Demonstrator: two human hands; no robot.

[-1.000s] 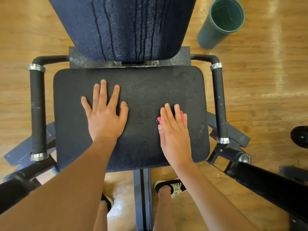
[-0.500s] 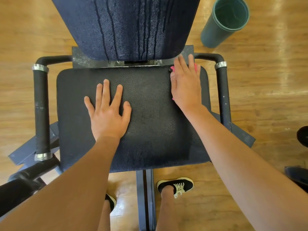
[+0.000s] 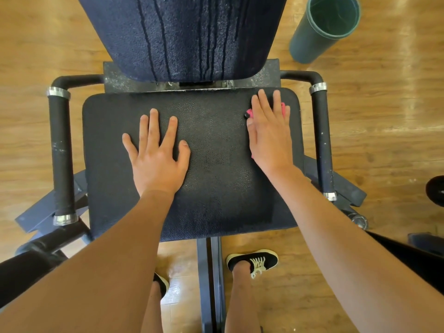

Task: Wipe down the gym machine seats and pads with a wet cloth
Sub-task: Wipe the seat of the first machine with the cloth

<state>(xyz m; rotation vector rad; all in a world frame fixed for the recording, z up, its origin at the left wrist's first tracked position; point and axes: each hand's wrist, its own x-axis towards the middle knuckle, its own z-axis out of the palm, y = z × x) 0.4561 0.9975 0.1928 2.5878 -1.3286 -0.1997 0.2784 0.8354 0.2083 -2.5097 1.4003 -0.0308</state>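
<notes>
Hands lie flat on the black seat pad [image 3: 216,188]: the left hand [image 3: 156,159] rests palm down with fingers spread just left of centre, gripping nothing. At about two o'clock on the pad, the right hand [image 3: 269,138] presses open-palmed on a pink cloth [image 3: 249,113], which peeks out beside the fingers. Dark wet streaks run down the backrest [image 3: 182,37] at twelve o'clock, and a green bin [image 3: 312,42] stands on the wooden floor [image 3: 384,116] beyond.

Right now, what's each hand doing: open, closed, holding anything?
Left hand: open, flat on the seat pad, holding nothing.
Right hand: open and flat, pressing a pink cloth onto the seat pad.
</notes>
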